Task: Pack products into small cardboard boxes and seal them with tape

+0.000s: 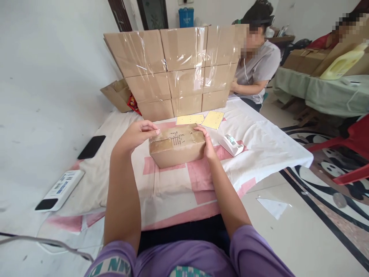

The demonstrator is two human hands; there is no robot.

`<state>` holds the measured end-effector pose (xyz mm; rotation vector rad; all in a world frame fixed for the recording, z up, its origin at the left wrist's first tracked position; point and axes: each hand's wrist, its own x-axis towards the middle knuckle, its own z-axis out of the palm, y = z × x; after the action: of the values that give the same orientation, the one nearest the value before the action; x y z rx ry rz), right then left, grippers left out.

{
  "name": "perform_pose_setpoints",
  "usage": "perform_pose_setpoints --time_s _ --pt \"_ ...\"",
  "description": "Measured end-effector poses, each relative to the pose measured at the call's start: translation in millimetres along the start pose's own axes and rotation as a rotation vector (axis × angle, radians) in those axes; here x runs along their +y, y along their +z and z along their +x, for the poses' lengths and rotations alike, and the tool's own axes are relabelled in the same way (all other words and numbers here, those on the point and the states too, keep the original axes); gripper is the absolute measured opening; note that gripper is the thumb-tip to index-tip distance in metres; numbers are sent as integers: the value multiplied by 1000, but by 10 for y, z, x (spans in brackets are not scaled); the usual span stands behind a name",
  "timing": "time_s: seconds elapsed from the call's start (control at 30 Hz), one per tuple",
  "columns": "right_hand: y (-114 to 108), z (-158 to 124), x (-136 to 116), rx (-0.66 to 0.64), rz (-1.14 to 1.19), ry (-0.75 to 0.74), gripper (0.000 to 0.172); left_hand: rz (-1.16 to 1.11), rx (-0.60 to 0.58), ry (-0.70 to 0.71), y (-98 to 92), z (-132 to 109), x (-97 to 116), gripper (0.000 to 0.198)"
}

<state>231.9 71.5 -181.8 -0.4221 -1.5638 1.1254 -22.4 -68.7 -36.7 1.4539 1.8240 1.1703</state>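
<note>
Brown rectangular cardboard box (180,154) sits on the pink-and-white cloth (175,188), long axis roughly left-right between your hands. Your right hand (208,145) is nearer: curled onto its right end, fingers over the top edge. Your left hand (138,134) is at the left top corner, thumb and fingers nearly together; can't tell what, if anything, they pinch.
</note>
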Motion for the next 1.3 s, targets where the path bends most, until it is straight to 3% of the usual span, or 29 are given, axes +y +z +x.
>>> perform_pose_setpoints --time_s 0.3,0.83,1.3 --pt "18 14 -24 25 -40 53 69 81 -57 -1 97 -92 -108 24" --pt "8 32 46 28 7 28 63 82 -142 -19 243 -1 -61 25" --pt "14 23 1 5 18 8 62 253 -47 74 325 -118 -49 22"
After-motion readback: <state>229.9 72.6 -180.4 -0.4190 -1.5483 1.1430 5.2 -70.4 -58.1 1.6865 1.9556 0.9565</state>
